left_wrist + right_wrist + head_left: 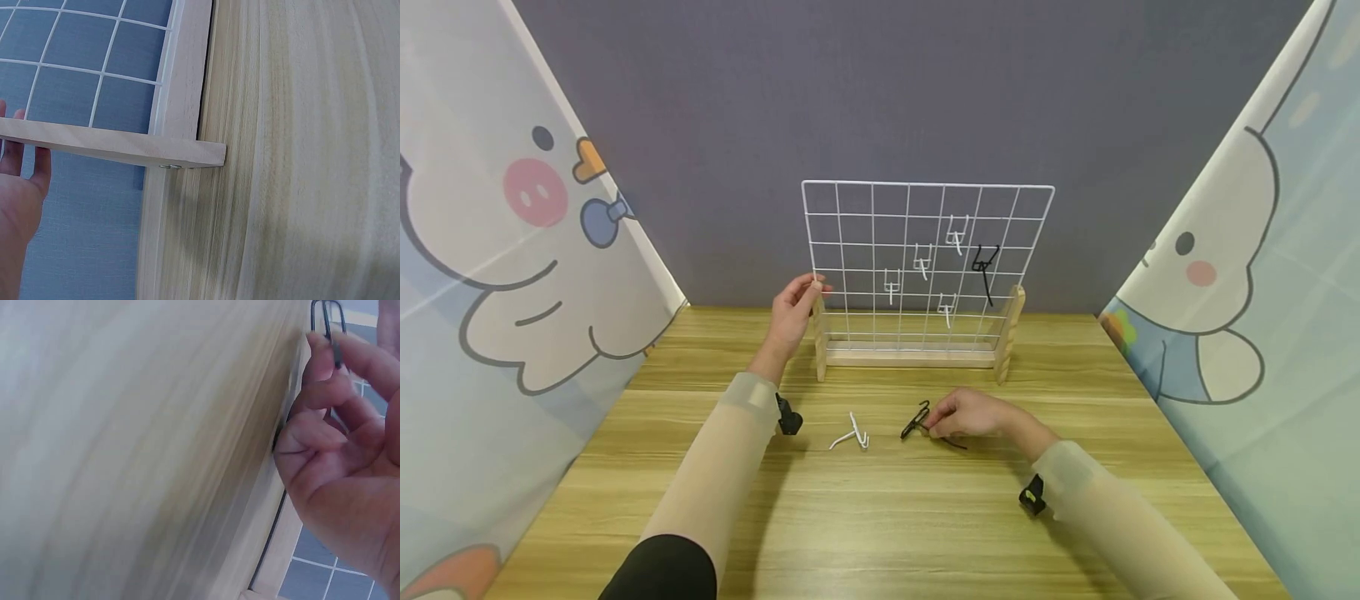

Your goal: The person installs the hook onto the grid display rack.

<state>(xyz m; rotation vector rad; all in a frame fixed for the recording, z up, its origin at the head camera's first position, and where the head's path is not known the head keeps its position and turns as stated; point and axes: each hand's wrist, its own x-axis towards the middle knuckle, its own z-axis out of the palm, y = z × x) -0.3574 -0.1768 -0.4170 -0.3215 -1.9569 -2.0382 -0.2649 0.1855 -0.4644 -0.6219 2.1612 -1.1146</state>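
Observation:
A white wire grid rack stands upright on a wooden base at the back of the table. My left hand grips the top of its left wooden post, with fingertips showing behind it in the left wrist view. My right hand pinches a black wire hook by its prong, low over the table in front of the rack. In the right wrist view the hook's looped end sticks out past the fingertips. Left of that hand a white wire hook lies on the table.
Several white hooks and one black hook hang on the grid. The wood-grain table runs back to a dark grey panel. Cartoon-printed curtains flank it on both sides.

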